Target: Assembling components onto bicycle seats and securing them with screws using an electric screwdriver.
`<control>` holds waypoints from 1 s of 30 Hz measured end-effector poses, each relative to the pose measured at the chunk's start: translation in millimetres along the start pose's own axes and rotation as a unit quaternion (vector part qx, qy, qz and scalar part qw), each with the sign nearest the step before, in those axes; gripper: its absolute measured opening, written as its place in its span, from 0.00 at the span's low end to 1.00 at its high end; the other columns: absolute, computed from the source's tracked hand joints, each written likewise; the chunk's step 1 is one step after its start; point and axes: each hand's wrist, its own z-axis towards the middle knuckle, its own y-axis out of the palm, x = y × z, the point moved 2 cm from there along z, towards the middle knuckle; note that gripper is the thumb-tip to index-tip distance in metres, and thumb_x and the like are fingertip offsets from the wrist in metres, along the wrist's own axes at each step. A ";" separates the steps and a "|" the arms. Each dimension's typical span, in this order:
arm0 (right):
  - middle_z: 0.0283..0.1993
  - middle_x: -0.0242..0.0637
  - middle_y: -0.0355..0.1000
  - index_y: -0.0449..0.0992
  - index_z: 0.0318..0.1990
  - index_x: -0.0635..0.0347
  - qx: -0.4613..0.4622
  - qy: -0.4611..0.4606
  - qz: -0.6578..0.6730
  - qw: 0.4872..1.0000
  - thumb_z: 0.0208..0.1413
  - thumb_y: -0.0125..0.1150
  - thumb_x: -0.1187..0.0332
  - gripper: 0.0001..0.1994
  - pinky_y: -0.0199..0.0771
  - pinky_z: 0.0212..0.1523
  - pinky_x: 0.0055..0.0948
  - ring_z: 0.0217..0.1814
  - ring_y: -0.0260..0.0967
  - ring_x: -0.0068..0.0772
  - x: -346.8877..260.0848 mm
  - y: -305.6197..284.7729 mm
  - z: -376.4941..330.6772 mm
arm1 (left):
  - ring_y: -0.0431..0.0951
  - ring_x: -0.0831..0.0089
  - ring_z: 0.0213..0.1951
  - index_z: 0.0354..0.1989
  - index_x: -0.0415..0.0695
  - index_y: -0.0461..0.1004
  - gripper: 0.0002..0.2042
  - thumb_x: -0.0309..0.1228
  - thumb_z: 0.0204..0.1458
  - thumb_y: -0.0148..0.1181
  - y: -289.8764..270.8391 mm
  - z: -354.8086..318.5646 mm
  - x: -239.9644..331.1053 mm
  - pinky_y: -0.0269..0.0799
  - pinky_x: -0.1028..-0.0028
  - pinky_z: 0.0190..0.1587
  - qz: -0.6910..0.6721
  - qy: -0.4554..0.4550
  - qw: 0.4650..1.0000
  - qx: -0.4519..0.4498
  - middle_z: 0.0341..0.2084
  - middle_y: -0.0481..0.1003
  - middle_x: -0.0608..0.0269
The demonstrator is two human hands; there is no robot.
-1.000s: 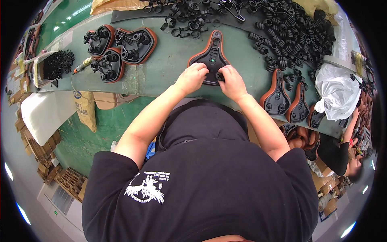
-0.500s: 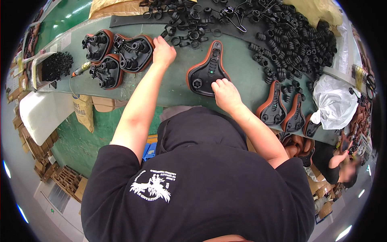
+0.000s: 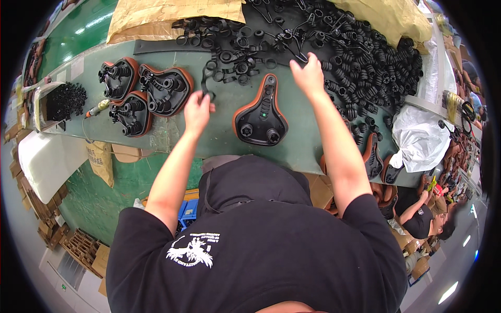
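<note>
- Saddle (image 3: 260, 115): underside up on the bench (image 3: 222, 112), centre of the frame, nose toward the top; two round fittings (image 3: 246, 130) sit at its wide end. Neither hand touches it.
- Left hand (image 3: 198, 112): left of centre, fingers closed, apparently pinching a black clip (image 3: 204, 83).
- Right hand (image 3: 308, 75): upper centre, thumb and forefinger at the near end of a wire frame (image 3: 295, 48). Whether they grip it cannot be told.
- Step, as judged: picking up one part per side. Advisable: keep the clip by its end, free of the clip pile (image 3: 240, 60); take one wire frame squarely and lift it before drawing it back, since it lies among others and may snag.
- Edges: the bench's near edge runs just below the saddle's wide end; advisable not to push the saddle that way.
- Room: bench surface shows between left hand and saddle, and between saddle and right forearm.
- Hazards: three fitted saddles (image 3: 166, 96) crowd the left hand's outer side; ridged parts (image 3: 360, 68) fill the upper right, and the right forearm crosses near them.
</note>
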 end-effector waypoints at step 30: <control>0.45 0.50 0.84 0.83 0.50 0.61 -0.267 -0.043 0.018 0.963 0.56 0.71 0.69 0.15 0.81 0.52 0.40 0.46 0.82 0.50 113.2 -91.9 -155.0 | 0.82 0.41 0.50 0.57 0.38 0.74 0.22 0.26 0.52 0.62 -19.2 -55.1 -27.4 0.79 0.53 0.57 0.564 0.029 0.800 -0.203 0.53 0.76 0.43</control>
